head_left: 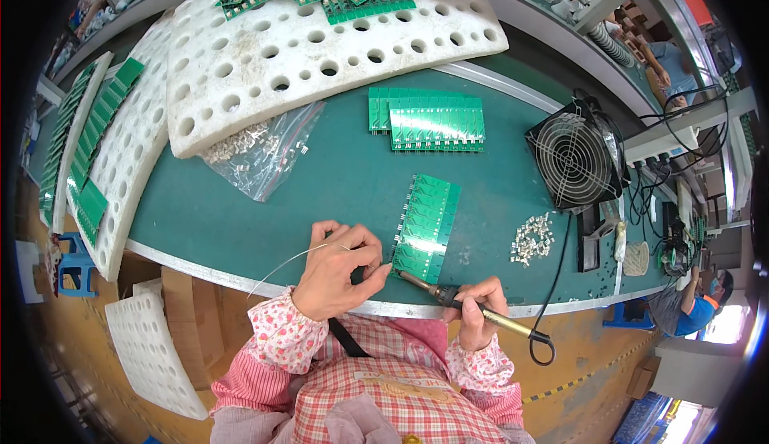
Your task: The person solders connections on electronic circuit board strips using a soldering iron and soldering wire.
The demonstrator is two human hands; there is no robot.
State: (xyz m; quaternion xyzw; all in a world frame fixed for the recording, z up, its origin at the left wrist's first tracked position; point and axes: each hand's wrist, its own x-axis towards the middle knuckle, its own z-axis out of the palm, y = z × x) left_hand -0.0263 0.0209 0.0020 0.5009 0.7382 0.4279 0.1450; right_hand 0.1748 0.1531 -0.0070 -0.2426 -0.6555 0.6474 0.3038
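Note:
A green circuit board panel (426, 224) lies on the green tabletop close to the front edge, with a row of small pins along its left side. My right hand (481, 309) is closed round the handle of a soldering iron (505, 323), whose tip reaches the panel's lower left corner. Beside that same corner is my left hand (340, 269), its thumb and forefinger pinched together near the tip. Thin solder wire (282, 264) runs out from the left hand and curves down past the table's front edge.
Two overlapping board panels (437, 122) lie farther back. White foam sheets with holes (336, 58) carry more boards (371, 13). A plastic bag of small white connectors (264, 155) is at left. Right are loose connectors (533, 240), a black fan (573, 155) and the iron's cable (554, 280).

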